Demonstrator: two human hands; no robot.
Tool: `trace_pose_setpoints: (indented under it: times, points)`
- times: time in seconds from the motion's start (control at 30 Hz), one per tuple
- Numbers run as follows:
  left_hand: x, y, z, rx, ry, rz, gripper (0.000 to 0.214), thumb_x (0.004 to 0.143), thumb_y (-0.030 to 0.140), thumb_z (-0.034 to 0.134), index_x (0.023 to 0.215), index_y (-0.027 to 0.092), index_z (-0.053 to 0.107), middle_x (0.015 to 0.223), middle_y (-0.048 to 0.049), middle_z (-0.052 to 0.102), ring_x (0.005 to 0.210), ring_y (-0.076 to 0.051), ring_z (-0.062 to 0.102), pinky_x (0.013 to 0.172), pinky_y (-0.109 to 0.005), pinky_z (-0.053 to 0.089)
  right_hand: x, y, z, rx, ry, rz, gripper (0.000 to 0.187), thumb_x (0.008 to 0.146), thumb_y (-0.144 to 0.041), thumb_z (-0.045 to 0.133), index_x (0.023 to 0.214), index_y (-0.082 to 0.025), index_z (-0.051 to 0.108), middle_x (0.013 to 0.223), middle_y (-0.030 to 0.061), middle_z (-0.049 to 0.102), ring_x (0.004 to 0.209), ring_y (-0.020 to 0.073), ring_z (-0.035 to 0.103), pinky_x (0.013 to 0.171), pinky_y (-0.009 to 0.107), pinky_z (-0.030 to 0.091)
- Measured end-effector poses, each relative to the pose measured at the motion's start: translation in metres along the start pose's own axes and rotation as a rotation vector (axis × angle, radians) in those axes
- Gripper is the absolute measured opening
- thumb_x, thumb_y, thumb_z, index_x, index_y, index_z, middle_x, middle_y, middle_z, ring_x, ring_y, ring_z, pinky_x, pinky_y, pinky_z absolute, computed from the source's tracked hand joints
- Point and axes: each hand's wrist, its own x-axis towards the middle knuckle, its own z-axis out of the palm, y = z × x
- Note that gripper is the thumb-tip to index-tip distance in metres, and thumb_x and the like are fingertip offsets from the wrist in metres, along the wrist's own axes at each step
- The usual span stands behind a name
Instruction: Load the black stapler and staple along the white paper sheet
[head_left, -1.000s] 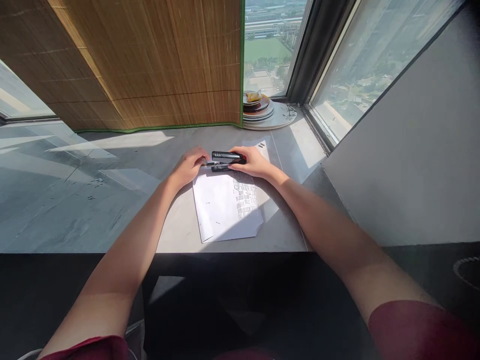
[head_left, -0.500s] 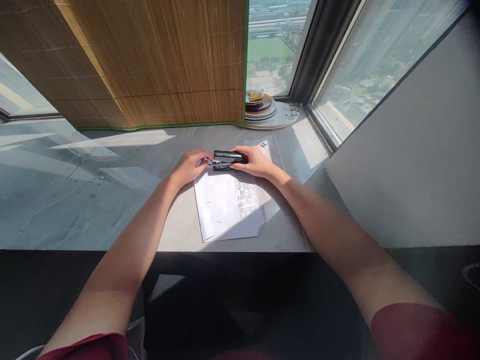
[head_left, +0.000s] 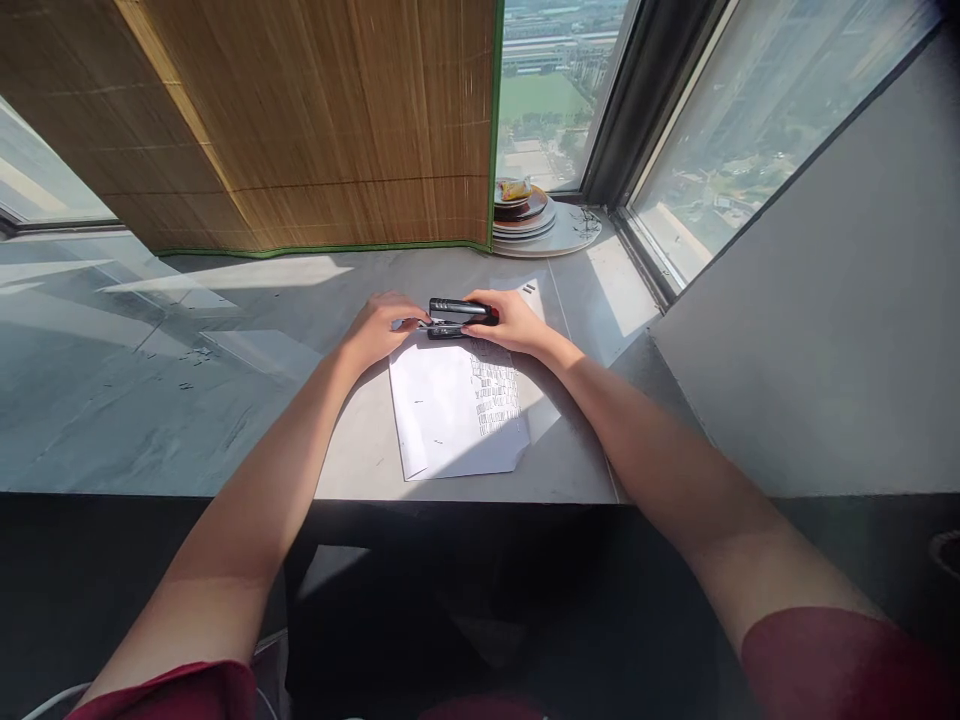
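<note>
- The black stapler [head_left: 459, 316] sits at the far edge of a printed sheet of paper [head_left: 457, 405], held lengthwise between the two hands.
- The right hand [head_left: 511, 322] is closed around the stapler's right end, with the fingers wrapped over its top.
- The left hand [head_left: 379, 332] is curled, its fingertips at the stapler's left, metal-tipped end (whether they pinch the stapler or the paper's corner cannot be told).
- The sheet lies flat on a grey stone sill [head_left: 187, 400], near its front edge. Lines of print run down its right half, and the lower right corner is folded.
- A second sheet [head_left: 527, 291] shows just beyond the right hand, partly hidden by it.
- A bamboo blind [head_left: 322, 120] hangs behind the sill, its green-trimmed hem touching the stone.
- A stack of plates [head_left: 525, 215] stands in the far corner by the window [head_left: 547, 90], well apart from the hands, with something yellow on top.
- A grey wall [head_left: 825, 320] rises on the right.
</note>
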Motion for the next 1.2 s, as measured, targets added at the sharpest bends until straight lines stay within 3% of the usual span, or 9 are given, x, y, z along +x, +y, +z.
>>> trace_pose_setpoints:
  times: [0.27,0.43,0.7,1.0,1.2]
  points:
    - [-0.0021,-0.0013,-0.0028,-0.010,-0.023,-0.028,0.016,0.094,0.023,0.072,0.089,0.030,0.085,0.106,-0.0059,0.086,0.108,-0.030,0.072,0.108,-0.056,0.057,0.0000,0.0032,0.0005,0.006,0.007,0.002,0.035,0.087,-0.038,0.073,0.117,-0.020,0.077,0.111,0.0071,0.080,0.096,0.0269,0.069,0.087,0.038,0.051]
    - [-0.0027,-0.0007,-0.0035,-0.030,-0.002,-0.033,0.012,0.094,0.026,0.075,0.088,0.030,0.085,0.104,-0.0062,0.085,0.107,-0.029,0.072,0.106,-0.054,0.059,-0.0003,0.0028,0.0000,0.004,0.011,0.000,0.036,0.087,-0.038,0.073,0.117,-0.020,0.077,0.111,0.0072,0.080,0.097,0.0269,0.069,0.087,0.038,0.051]
    - [-0.0056,0.0003,-0.0053,-0.052,0.072,-0.045,0.020,0.096,0.021,0.076,0.111,0.031,0.085,0.102,-0.0068,0.082,0.105,-0.028,0.072,0.102,-0.050,0.062,-0.0001,0.0012,-0.0009,-0.024,0.014,0.011,0.036,0.086,-0.041,0.072,0.114,-0.019,0.077,0.105,0.0073,0.079,0.091,0.0265,0.066,0.086,0.038,0.050]
    - [-0.0047,0.0011,-0.0056,-0.048,0.058,-0.037,0.009,0.099,0.030,0.077,0.102,0.031,0.085,0.104,-0.0077,0.084,0.104,-0.029,0.071,0.102,-0.052,0.062,-0.0003,0.0039,-0.0041,-0.049,0.043,0.082,0.034,0.085,-0.037,0.075,0.114,-0.021,0.079,0.107,0.0072,0.080,0.092,0.0278,0.067,0.087,0.041,0.051]
    - [-0.0045,-0.0019,-0.0051,-0.037,0.064,-0.030,0.011,0.097,0.024,0.075,0.101,0.030,0.085,0.103,-0.0076,0.084,0.103,-0.027,0.072,0.103,-0.050,0.062,0.0004,0.0095,-0.0039,-0.058,0.056,0.080,0.034,0.084,-0.037,0.077,0.115,-0.021,0.079,0.108,0.0069,0.080,0.094,0.0285,0.067,0.087,0.041,0.052]
